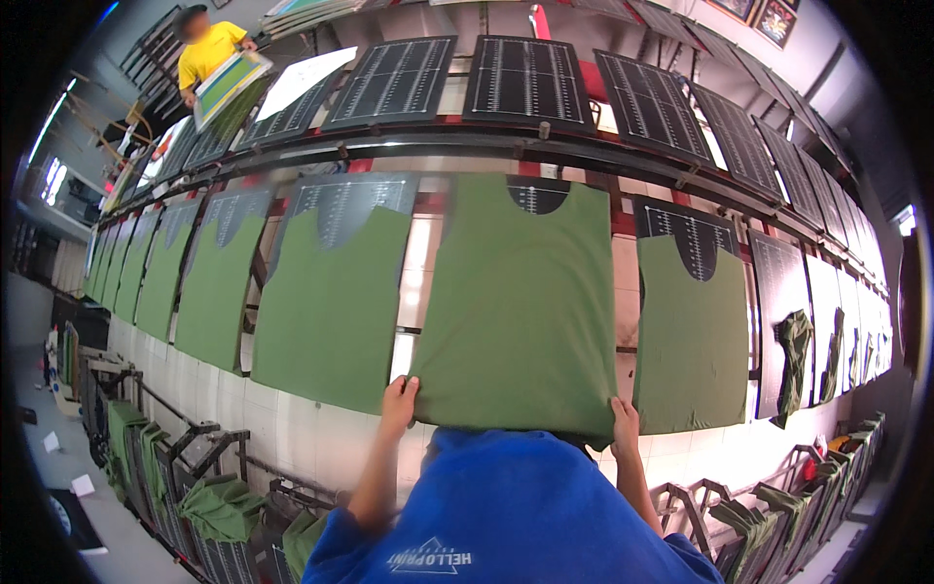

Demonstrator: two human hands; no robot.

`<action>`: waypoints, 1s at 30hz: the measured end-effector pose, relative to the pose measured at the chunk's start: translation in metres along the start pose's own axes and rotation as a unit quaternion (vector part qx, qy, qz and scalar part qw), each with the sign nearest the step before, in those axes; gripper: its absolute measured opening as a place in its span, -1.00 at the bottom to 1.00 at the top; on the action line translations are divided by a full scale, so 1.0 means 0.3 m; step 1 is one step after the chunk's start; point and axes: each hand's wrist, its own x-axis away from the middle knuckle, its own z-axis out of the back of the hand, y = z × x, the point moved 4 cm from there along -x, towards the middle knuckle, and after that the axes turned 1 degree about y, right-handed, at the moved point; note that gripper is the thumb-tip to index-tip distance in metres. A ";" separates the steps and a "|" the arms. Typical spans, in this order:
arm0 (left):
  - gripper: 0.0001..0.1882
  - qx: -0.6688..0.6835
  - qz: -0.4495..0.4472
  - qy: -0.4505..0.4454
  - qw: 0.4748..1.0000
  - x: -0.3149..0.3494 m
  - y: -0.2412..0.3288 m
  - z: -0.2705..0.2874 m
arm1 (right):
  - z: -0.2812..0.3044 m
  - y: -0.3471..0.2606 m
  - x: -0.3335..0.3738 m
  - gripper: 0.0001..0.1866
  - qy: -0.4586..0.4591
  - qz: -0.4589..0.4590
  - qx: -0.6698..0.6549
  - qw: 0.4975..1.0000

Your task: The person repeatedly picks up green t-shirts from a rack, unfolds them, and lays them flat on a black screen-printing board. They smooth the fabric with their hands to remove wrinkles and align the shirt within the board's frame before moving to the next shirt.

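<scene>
A green shirt panel (516, 311) with a scooped neckline lies over a black marked printing board (538, 198) in front of me. The board shows only through the neckline at the far end. My left hand (399, 401) pinches the panel's near left corner, and my right hand (625, 423) grips the near right corner. Between my hands the bottom edge reaches my blue shirt. Soft wrinkles cross the fabric. To the right, another green panel (691, 341) covers its own board; to the left, a further green panel (336, 302) lies smooth.
Beyond a dark rail (545, 149) stands a row of black boards (530, 83). A person in a yellow shirt (209, 51) holds a framed screen at the far left. Bunched green cloth (795, 360) lies on boards at right. Behind me, racks (199, 438) carry more green cloth.
</scene>
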 end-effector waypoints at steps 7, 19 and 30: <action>-0.68 -0.024 -0.001 -0.035 0.999 0.054 0.002 0.021 | 0.047 0.040 -0.016 -0.74 -0.043 0.010 0.025 0.999; -0.67 -0.039 -0.031 0.051 0.997 0.087 -0.059 0.017 | 0.076 0.038 -0.031 -0.72 -0.017 0.036 0.101 0.994; -0.65 0.007 0.021 -0.001 1.000 0.137 -0.064 0.031 | 0.105 0.060 -0.032 -0.77 -0.057 0.023 0.126 0.990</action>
